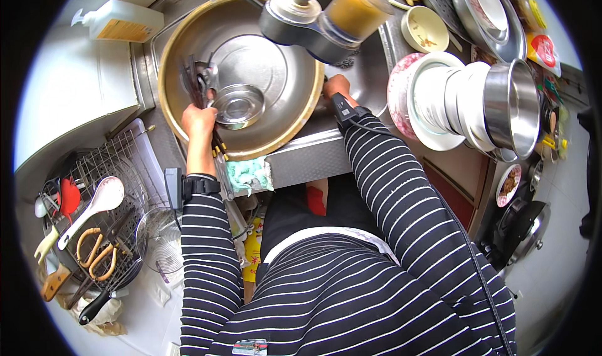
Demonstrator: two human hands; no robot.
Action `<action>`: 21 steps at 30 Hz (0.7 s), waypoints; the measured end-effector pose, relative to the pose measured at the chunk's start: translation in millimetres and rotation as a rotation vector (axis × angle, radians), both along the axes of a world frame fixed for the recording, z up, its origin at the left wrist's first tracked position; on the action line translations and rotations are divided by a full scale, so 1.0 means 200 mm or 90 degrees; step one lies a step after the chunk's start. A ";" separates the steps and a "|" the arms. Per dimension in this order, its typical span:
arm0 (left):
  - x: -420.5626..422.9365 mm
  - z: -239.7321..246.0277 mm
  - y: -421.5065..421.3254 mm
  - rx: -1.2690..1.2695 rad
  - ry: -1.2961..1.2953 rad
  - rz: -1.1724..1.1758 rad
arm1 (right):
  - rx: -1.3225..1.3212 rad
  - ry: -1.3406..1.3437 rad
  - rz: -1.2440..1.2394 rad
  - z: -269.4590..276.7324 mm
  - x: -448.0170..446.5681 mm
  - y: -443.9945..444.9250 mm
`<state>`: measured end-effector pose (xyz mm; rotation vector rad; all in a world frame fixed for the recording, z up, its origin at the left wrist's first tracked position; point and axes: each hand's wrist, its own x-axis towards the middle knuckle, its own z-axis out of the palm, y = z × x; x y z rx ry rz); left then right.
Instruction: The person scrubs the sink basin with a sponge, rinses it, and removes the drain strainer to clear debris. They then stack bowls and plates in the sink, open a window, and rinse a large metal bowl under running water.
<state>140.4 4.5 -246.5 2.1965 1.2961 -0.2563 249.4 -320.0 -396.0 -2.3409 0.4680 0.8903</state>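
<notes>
My left hand [200,118] is closed around a bundle of dark chopsticks and spoons [194,81] over the left side of a large metal basin [291,116] with a yellowish rim. Beside that hand, a small steel bowl [240,106] sits inside the basin. My right hand [336,86] is at the basin's right outer side, over the sink [371,73]; its fingers are curled, and what they hold, if anything, is hidden. Above both hands is a faucet-mounted water filter [301,31] with an amber-filled clear cylinder.
Stacked white bowls [437,97] and a steel pot [522,106] stand at the right. A floral bowl [424,29] lies behind them. A wire rack [122,153] with scissors [96,252] and a ladle [101,200] is at the left. A green cloth [247,173] hangs on the sink's front edge.
</notes>
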 end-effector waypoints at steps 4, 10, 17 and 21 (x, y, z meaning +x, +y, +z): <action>0.05 -0.05 0.01 -0.020 0.101 -0.033 | -0.066 -0.042 -0.051 0.11 0.00 -0.01; 0.14 -0.03 0.01 -0.061 0.198 -0.079 | 0.135 -0.092 -0.324 0.22 -0.03 -0.12; 0.22 0.07 -0.04 -0.026 0.229 -0.149 | 0.367 -0.151 -0.418 0.59 -0.18 -0.15; 0.19 0.14 -0.09 0.039 0.222 -0.175 | 0.571 -0.105 -0.456 0.77 -0.25 -0.21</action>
